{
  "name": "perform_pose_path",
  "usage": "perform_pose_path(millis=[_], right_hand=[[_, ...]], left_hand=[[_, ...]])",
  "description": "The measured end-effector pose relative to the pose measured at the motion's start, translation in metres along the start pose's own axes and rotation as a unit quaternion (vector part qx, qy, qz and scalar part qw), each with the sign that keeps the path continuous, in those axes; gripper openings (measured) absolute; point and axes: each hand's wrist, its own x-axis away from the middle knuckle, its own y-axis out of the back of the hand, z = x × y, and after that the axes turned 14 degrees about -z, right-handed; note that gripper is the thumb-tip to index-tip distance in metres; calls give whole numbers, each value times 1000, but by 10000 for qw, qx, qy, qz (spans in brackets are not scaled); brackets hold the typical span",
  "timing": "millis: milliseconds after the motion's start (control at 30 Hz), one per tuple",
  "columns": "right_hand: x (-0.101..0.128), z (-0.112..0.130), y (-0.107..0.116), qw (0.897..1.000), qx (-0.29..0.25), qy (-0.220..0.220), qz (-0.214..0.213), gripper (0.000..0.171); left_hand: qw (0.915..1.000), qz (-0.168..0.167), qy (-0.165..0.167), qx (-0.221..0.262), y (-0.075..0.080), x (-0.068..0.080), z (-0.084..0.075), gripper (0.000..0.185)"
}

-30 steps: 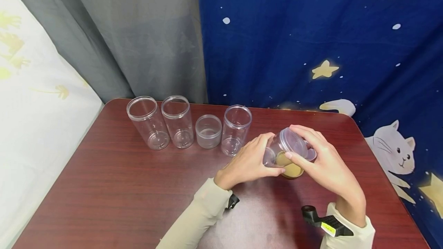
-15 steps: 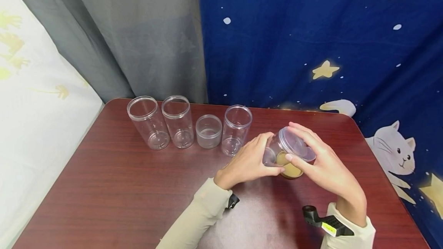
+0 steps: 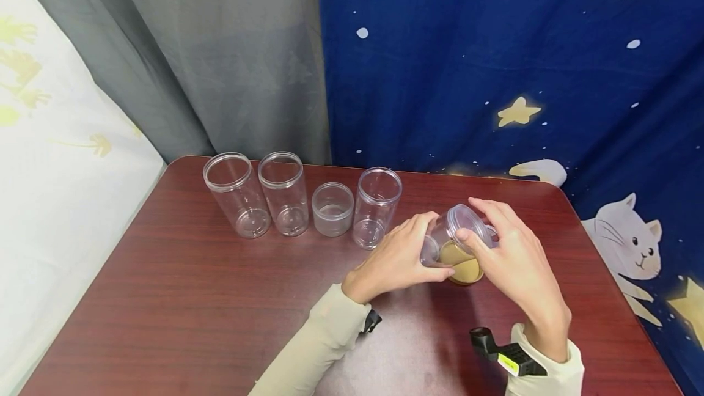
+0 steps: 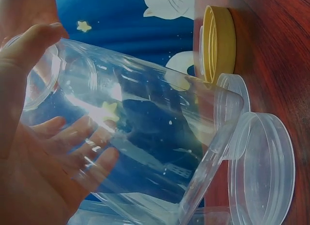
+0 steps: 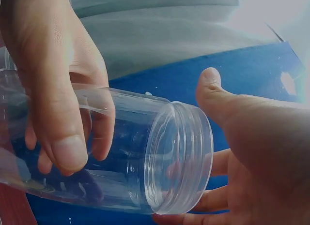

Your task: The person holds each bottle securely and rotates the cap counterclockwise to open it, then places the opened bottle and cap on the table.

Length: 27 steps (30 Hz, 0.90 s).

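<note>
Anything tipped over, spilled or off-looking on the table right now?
Nothing spilled or damaged. The only thing not upright is the clear jar, held tilted between the left hand and right hand. The four open jars stand upright in a row; loose lids lie on the table.

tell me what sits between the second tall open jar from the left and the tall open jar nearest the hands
A short frosted jar, open and upright, stands between the second tall jar and the tall jar nearest the hands, apart from both; the head view shows it.
</note>
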Motion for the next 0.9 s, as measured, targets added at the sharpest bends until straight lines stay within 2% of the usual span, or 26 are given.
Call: perform_pose_path(millis=[233,400,733,900], right_hand=[[1,2,3,9994,263,-149,169,58],[1,2,4,9990,245,-91,363,58],[2,-2,5,9979,-168,544,324,59],[2,-6,6,9968,-327,635,361,61]], left_hand=[[9998,106,-45,-176,0,1,-1,85],[9997,115,-76,-216,1,1,1,85],[9999,143,-56,-35,1,1,2,86],[9998,189,-61,91,2,1,2,84]])
